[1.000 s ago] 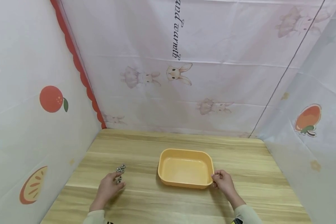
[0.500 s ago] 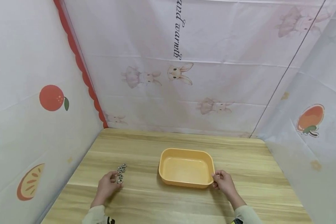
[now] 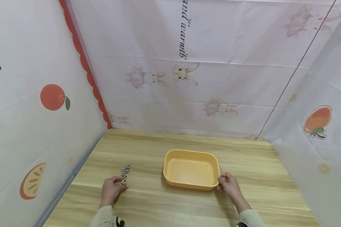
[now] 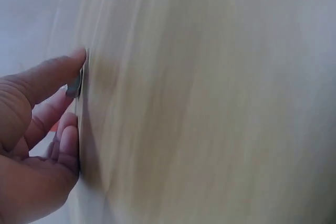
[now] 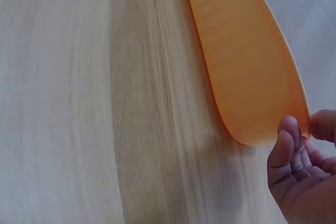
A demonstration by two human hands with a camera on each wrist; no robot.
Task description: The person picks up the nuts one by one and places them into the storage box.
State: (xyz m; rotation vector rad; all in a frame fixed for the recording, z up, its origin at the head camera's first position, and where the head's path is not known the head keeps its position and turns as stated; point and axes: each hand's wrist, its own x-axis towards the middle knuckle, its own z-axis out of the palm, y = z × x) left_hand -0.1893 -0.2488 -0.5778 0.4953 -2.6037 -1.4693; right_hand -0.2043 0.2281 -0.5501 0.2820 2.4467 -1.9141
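Several small silver metal nuts point(image 3: 123, 173) lie in an uneven line on the wooden table point(image 3: 147, 201), left of centre. At the near end of that line is my left hand point(image 3: 111, 189), its thumb and forefinger on either side of the nearest nut point(image 3: 124, 181). In the left wrist view this nut point(image 4: 75, 85) shows edge-on between thumb and forefinger, low on the table top. My right hand point(image 3: 229, 186) pinches the right end of a yellow plastic bin point(image 3: 191, 186). The right wrist view shows fingers point(image 5: 283, 150) beneath the bin's rounded corner and the thumb at its rim.
White printed cloth walls point(image 3: 159, 94) enclose the table at the back and both sides. The bin stands right of the nuts, with a stretch of wood between them. A dark band point(image 3: 120, 221) is on the left wrist.
My left hand has shifted slightly and its fingers have closed in around the nearest nut. More of the nut line shows now. The right hand keeps its hold on the bin; the head view drifts slightly.
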